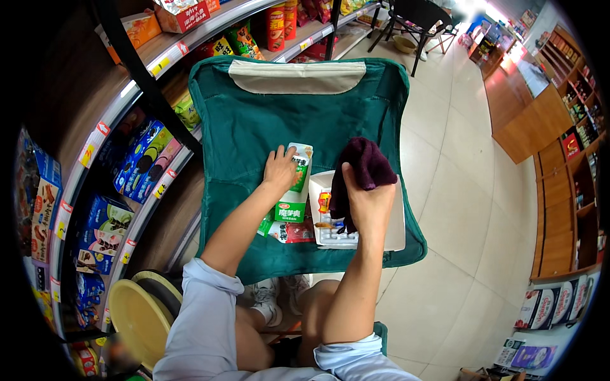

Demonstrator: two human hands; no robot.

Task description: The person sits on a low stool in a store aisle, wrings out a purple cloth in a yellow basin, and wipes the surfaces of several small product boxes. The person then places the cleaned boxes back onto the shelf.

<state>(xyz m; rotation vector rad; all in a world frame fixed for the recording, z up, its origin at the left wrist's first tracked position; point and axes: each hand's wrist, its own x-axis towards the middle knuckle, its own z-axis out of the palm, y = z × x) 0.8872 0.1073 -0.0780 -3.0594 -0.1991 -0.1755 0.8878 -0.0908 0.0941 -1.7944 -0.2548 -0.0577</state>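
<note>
A green fabric folding chair [295, 114] stands before me, with snack packets and a white carton on its seat. My left hand [281, 167] lies at the left edge of an upper green-and-white snack packet [300, 177], fingers spread and touching it. Below it lies another green-and-white packet [290, 212], partly over a red-and-white packet [298, 232]. My right hand [374, 202] grips a bunched dark purple cloth [367, 164] above the open white carton [395, 228]. Inside the carton are a small red-and-yellow packet [324, 202] and white items [329, 235], partly hidden by the cloth.
Store shelves [181, 50] with boxed and bagged snacks curve along the left. Yellow basins [138, 316] stand at lower left, close to my left arm. A black chair [419, 19] is at the back. Tiled floor [457, 200] runs to a wooden counter [529, 105] on the right.
</note>
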